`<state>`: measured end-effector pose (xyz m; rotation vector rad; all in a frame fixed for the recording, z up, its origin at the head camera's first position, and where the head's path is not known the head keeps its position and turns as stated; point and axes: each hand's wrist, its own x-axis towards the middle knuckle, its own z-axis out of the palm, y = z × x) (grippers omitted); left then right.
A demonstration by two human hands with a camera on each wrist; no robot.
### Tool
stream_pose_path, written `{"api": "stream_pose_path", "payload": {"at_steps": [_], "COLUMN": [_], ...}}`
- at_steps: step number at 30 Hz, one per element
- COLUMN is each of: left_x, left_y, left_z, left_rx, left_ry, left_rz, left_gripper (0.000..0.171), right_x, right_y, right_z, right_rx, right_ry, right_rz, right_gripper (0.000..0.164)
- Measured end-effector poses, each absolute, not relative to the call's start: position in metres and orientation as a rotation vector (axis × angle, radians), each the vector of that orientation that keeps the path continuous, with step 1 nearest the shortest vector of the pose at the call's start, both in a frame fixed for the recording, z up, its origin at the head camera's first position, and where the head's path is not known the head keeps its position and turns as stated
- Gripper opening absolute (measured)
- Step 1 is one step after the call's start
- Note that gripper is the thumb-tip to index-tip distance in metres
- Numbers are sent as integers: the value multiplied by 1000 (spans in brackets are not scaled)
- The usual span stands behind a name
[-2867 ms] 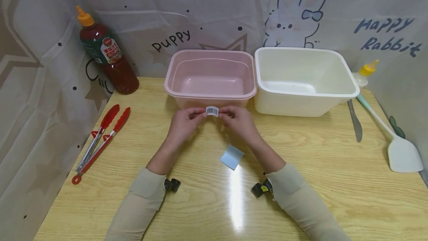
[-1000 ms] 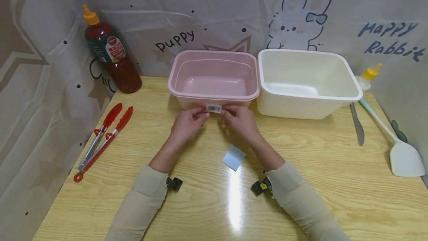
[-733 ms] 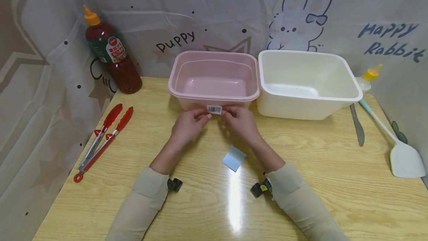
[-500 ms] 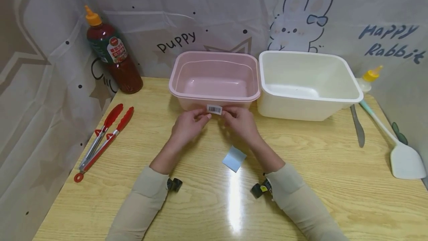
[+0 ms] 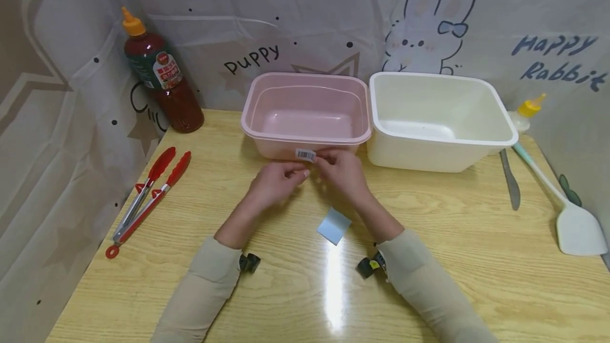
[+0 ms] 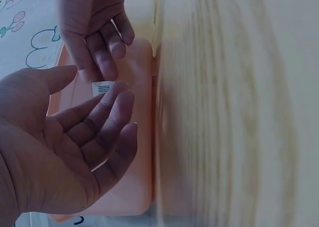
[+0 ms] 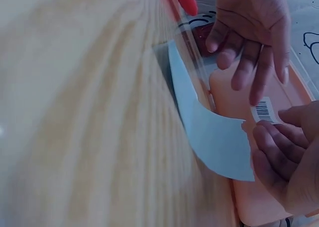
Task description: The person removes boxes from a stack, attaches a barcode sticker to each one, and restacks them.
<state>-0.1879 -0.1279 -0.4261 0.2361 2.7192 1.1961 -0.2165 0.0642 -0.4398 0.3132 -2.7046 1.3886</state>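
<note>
A small white barcode sticker is at the front wall of the pink bin. My right hand pinches its right end between thumb and forefinger, also visible in the right wrist view, where the sticker slants into the fingertips. Just below the sticker is my left hand, its fingers loosely bent and holding nothing; the left wrist view shows its thumb apart from the fingers. A light blue paper square lies on the table between my forearms, its edges curling up in the right wrist view.
Right of the pink bin stands a white bin. Red-handled tongs and a sauce bottle are on the left. Farther right lie a knife, a spatula and a small yellow-capped bottle.
Both hands held the sticker by its ends earlier, flattening it from a curve against the bin. Now my left hand has let go and dropped slightly down and right. My right hand stays at its end.
</note>
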Motion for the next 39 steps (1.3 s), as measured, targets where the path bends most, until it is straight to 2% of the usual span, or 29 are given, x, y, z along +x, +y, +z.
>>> {"api": "stream_pose_path", "payload": {"at_steps": [8, 18, 39], "left_x": [-191, -194, -192], "left_y": [-127, -125, -123], "left_z": [-427, -427, -425], "left_rx": [232, 210, 221], "left_ry": [2688, 2689, 2714], "left_rz": [1246, 1264, 1256], "left_gripper": [49, 55, 56], "right_x": [-220, -217, -215], "right_y": [61, 57, 57], "right_z": [-438, -433, -433], "right_rx": [308, 240, 200], "right_ry": [-2707, -2726, -2724], "right_rz": [1049, 849, 795], "right_gripper": [18, 18, 17]}}
